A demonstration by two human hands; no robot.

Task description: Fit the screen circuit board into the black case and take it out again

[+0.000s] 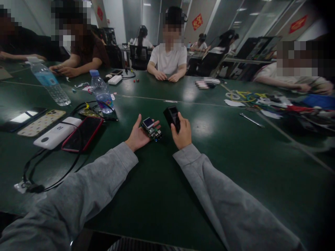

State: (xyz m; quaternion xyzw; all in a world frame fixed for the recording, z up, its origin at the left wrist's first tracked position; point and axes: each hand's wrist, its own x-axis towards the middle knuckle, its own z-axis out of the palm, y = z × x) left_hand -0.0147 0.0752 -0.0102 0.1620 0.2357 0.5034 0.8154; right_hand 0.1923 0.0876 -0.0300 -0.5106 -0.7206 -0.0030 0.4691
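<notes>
My left hand (138, 136) is turned palm up and holds a small circuit board (151, 129) across its fingers. The board has a little screen at its upper end and metal connectors along its lower edge. To the right of it, my right hand (182, 132) grips a black plastic case (172, 113) between thumb and fingers, above the green table. The case is a rectangular box with recesses on its face; its lower part is hidden by my fingers. Board and case are apart, with a short gap between them.
At left lie a red-edged phone (83, 134), a white power bank (58, 133) and a black cable loop (72, 174). Two water bottles (102, 92) stand beyond. A wrench (251, 120) and tangled cables (261, 99) lie at right. Several people sit around the green table (157, 195).
</notes>
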